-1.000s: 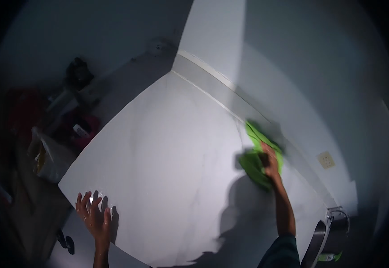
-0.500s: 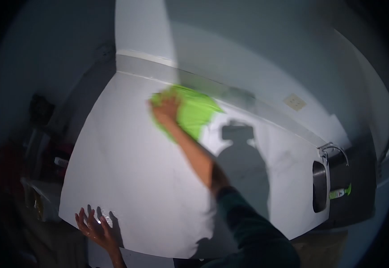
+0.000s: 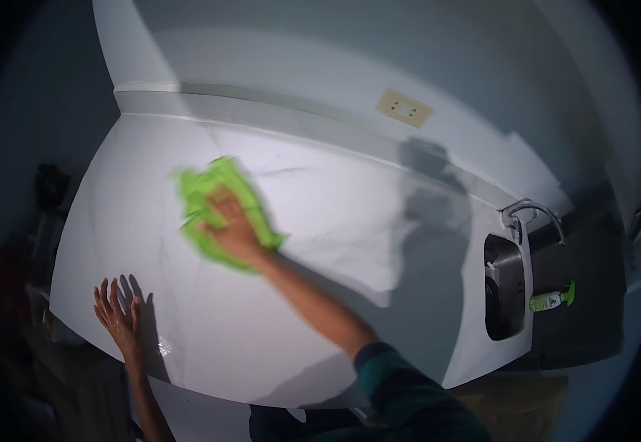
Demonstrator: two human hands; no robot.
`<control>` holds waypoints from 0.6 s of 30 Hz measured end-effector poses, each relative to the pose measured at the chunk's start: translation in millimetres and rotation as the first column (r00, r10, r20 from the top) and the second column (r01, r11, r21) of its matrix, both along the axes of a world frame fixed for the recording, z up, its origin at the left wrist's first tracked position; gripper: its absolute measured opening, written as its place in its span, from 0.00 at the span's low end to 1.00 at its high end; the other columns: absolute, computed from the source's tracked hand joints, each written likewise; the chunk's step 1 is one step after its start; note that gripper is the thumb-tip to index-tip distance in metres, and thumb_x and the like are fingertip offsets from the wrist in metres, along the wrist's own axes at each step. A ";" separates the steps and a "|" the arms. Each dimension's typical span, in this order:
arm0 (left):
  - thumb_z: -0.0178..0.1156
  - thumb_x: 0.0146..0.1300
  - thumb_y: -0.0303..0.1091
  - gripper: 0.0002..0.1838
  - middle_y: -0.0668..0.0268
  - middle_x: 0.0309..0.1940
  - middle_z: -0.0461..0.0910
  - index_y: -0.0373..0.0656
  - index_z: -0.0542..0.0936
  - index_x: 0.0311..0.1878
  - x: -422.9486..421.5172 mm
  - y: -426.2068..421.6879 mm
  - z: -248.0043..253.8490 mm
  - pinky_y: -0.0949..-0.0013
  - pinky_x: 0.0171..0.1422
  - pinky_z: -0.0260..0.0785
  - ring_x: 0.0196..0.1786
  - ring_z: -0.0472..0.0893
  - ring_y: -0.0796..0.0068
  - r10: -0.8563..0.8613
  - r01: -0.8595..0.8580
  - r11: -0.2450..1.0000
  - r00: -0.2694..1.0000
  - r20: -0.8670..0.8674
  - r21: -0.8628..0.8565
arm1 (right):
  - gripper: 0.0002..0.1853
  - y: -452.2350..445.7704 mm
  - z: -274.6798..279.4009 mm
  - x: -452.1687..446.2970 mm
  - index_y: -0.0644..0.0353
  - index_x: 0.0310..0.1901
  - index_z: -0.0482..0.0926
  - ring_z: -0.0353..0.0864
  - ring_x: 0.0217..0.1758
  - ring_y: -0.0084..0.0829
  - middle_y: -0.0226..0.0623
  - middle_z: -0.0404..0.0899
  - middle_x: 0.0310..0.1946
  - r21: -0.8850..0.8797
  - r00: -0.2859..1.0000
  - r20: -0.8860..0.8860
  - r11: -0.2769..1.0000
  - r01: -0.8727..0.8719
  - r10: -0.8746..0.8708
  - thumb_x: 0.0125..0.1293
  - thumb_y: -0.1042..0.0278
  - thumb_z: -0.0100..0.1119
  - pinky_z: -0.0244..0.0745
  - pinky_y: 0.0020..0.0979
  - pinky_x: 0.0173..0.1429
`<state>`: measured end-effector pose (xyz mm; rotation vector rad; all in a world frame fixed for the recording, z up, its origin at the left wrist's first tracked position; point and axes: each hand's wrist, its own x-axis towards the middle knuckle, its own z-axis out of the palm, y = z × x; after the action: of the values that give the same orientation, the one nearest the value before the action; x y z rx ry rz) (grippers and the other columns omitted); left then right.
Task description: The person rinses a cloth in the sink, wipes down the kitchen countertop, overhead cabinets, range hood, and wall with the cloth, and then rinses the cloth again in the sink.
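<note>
A bright green cloth, wrinkled and slightly blurred, lies on the white countertop left of the middle. From above, my right hand grips it and presses it against the surface, the fingers bent over the cloth and partly smeared by motion. My left hand is over the counter's near left edge, with its fingers stretched out and apart. It holds nothing; whether the palm touches the top cannot be made out. A shiny wet patch shows on the counter close to that hand.
On the right, a steel sink with dark items inside is set in the counter, below a curved faucet. Past it stands a green-and-white spray bottle. A wall socket sits above the low backsplash.
My right hand has drawn the green cloth away from the backsplash, toward me and to the left. The view has shifted right, showing more of the sink. My left hand stays open near the edge.
</note>
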<state>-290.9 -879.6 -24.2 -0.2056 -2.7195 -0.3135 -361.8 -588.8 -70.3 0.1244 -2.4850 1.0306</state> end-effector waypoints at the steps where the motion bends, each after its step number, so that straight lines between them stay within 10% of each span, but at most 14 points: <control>1: 0.53 0.59 0.42 0.26 0.62 0.62 0.58 0.47 0.63 0.60 5.9 -0.5 -0.4 0.49 0.67 0.38 0.68 0.50 0.57 0.042 -0.042 0.998 0.999 0.006 -0.044 | 0.29 68.3 -5.0 9.0 0.52 0.60 0.62 0.49 0.67 0.37 0.39 0.54 0.63 0.103 0.992 0.019 0.987 0.124 -0.127 0.59 0.49 0.49 0.45 0.36 0.68; 5: 0.55 0.57 0.44 0.29 0.63 0.63 0.56 0.48 0.61 0.62 21.5 -27.7 -23.8 0.45 0.67 0.34 0.68 0.48 0.57 0.136 -0.139 0.986 0.990 -0.039 -0.097 | 0.29 348.6 -8.1 150.4 0.55 0.60 0.61 0.52 0.66 0.41 0.43 0.58 0.61 0.567 0.761 -0.106 0.590 0.575 -0.640 0.62 0.46 0.44 0.43 0.40 0.69; 6: 0.55 0.57 0.44 0.30 0.64 0.63 0.56 0.48 0.61 0.62 20.8 -31.4 -29.1 0.44 0.67 0.33 0.68 0.48 0.57 0.147 -0.152 0.985 0.987 -0.062 -0.078 | 0.30 409.2 -19.5 208.7 0.55 0.61 0.60 0.55 0.65 0.42 0.45 0.60 0.60 0.774 0.729 -0.445 0.185 0.605 -0.520 0.62 0.45 0.43 0.45 0.41 0.68; 7: 0.55 0.56 0.47 0.32 0.64 0.64 0.56 0.49 0.60 0.63 16.6 -30.2 -28.6 0.43 0.67 0.32 0.69 0.47 0.57 0.145 -0.151 0.987 0.984 -0.101 -0.059 | 0.31 449.9 -21.2 261.4 0.56 0.61 0.60 0.56 0.64 0.41 0.46 0.59 0.60 0.565 0.584 -0.154 0.414 0.714 -0.797 0.61 0.43 0.43 0.48 0.40 0.67; 12: 0.54 0.55 0.51 0.34 0.66 0.65 0.55 0.51 0.59 0.63 14.1 -11.6 -17.1 0.43 0.67 0.30 0.69 0.46 0.58 0.028 -0.042 0.996 0.983 -0.180 -0.073 | 0.35 389.4 0.3 367.4 0.54 0.63 0.55 0.55 0.65 0.43 0.39 0.52 0.65 0.775 0.066 0.029 0.064 0.629 -0.997 0.62 0.36 0.31 0.55 0.53 0.58; 14: 0.54 0.55 0.51 0.34 0.65 0.65 0.55 0.51 0.59 0.63 13.8 -16.8 -18.3 0.43 0.67 0.31 0.69 0.45 0.58 0.047 -0.049 0.999 0.982 -0.182 -0.003 | 0.34 326.0 18.1 346.9 0.48 0.63 0.56 0.55 0.64 0.46 0.41 0.52 0.65 0.772 -0.014 0.059 0.037 0.635 -0.998 0.61 0.36 0.34 0.52 0.57 0.58; 18: 0.54 0.56 0.49 0.32 0.65 0.65 0.55 0.51 0.60 0.63 15.7 -18.7 -13.8 0.42 0.66 0.31 0.69 0.45 0.57 0.031 -0.016 0.996 0.984 -0.173 0.085 | 0.32 203.0 13.3 255.5 0.42 0.62 0.58 0.52 0.65 0.52 0.43 0.49 0.65 0.767 0.226 0.049 0.182 0.615 -0.973 0.59 0.35 0.38 0.48 0.60 0.60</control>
<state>-275.2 -898.3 -38.1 -0.1687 -2.5283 -0.3832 -106.3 -385.8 -57.0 -1.4830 -2.5134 -0.3844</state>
